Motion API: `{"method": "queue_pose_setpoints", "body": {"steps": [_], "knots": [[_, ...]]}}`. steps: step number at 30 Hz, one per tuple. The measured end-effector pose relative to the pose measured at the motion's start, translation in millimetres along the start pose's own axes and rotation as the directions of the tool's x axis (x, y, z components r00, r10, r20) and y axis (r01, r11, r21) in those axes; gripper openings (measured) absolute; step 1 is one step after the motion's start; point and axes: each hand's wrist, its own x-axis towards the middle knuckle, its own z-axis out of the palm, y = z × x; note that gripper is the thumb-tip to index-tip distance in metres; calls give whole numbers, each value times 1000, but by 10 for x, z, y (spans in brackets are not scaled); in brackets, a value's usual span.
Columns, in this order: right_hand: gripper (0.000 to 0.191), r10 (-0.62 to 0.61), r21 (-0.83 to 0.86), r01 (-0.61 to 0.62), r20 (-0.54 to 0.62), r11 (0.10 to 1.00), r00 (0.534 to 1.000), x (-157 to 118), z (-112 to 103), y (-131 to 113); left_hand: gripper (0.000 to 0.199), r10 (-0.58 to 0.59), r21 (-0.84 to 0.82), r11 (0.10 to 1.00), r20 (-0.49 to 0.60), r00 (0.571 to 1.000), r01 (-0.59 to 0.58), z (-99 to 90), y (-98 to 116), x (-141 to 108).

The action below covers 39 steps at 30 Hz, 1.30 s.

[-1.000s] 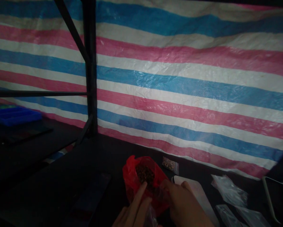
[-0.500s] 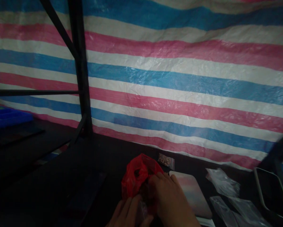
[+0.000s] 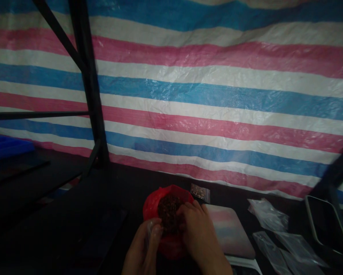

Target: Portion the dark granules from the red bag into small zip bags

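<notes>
Both hands are low in the middle of the view, working at a red plastic bag [image 3: 151, 204] that sits open on the dark table [image 3: 73, 214]. Inside it shows a heap of dark brown bits [image 3: 167, 214]. The left hand [image 3: 142, 250] pinches a small clear bag [image 3: 152, 229] at the red bag's near left rim, fingers closed on the film. The right hand [image 3: 198, 236] curls over the right rim, fingertips dipped into the brown heap; whether they grip anything I cannot tell. Just behind lies a small filled packet [image 3: 200, 192]. A flat pale scale [image 3: 230, 233] sits just right of the hands, with empty clear bags [image 3: 270, 217] beyond it, and a striped tarp [image 3: 217, 95] behind.
</notes>
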Motion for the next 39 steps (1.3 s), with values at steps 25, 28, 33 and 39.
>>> {"method": "queue_pose_setpoints", "body": {"steps": [25,28,33,39], "knots": [[40,-31,697,118,-136,707,990,73,46,224,59,190,297,946,-172,967,-133,-56,-175,277],[43,-59,740,162,-164,653,985,-6,-18,191,53,229,373,912,-122,966,-169,-33,-214,295],[48,-47,516,164,-233,841,971,-117,-104,12,45,308,426,862,-14,951,-274,-52,-230,284],[58,-188,512,261,-191,818,963,-125,-172,-159,44,329,483,815,71,942,-321,-64,-250,278]]}}
